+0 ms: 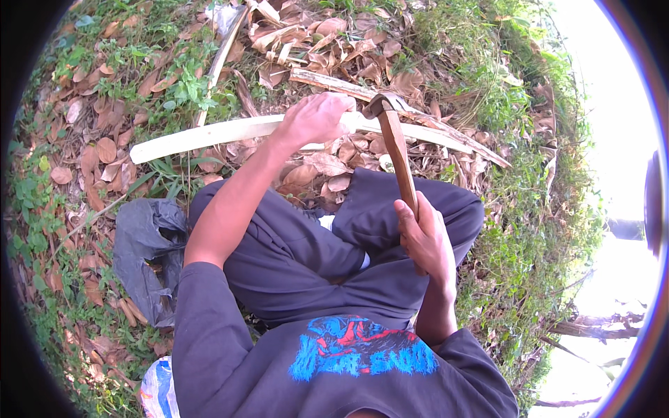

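Observation:
My left hand (317, 120) is closed round the middle of a long, pale, peeled wooden strip (209, 136) that lies crosswise beyond my knees. In my right hand (426, 235) is the lower end of the wooden handle of an adze (396, 146). Its dark metal head points left, close beside my left fingers and over the strip. Whether the blade touches the wood I cannot tell. Part of the strip is hidden under my left hand and behind the adze.
A rough split length of wood (446, 129) lies just beyond the strip, and a thin stick (221, 59) stretches away at far left. Dry leaves and shavings (279, 35) cover the ground. A black plastic bag (143, 258) sits by my left knee, a white-and-blue bag (159, 386) nearer.

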### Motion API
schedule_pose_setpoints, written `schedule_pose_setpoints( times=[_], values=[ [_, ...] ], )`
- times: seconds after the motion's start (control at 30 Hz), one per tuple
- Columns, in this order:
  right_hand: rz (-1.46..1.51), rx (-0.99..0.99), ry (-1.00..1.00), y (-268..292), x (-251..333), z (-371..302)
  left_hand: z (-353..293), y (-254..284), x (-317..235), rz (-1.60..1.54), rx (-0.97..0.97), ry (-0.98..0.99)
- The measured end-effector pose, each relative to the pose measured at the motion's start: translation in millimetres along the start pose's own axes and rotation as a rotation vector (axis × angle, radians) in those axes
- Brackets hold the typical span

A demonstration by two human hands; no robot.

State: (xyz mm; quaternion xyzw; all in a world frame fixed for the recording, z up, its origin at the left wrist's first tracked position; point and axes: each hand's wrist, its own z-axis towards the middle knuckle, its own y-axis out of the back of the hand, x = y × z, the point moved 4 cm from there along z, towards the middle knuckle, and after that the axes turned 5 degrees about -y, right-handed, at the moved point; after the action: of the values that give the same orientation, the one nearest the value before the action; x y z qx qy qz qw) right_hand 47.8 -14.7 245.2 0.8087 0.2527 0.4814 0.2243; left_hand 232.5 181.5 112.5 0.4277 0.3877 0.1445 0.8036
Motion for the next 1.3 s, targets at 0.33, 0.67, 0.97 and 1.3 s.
schedule_pose_setpoints(
  times=[0.33, 0.67, 0.97, 1.3],
  values=[
    [0.082, 0.012, -0.076, 0, -4, 0, 13, 17, -3, -0.298, 0.206, 0.139],
    [0.154, 0.037, -0.124, -2, -17, 0, 12, 12, 10, -0.177, 0.148, 0.122],
    [0.104, -0.01, -0.013, -10, -28, 7, 16, 21, 0, -0.421, 0.314, 0.191],
    [0.139, -0.036, 0.014, -14, -32, 13, 21, 26, -2, -0.432, 0.324, 0.227]
  ],
)
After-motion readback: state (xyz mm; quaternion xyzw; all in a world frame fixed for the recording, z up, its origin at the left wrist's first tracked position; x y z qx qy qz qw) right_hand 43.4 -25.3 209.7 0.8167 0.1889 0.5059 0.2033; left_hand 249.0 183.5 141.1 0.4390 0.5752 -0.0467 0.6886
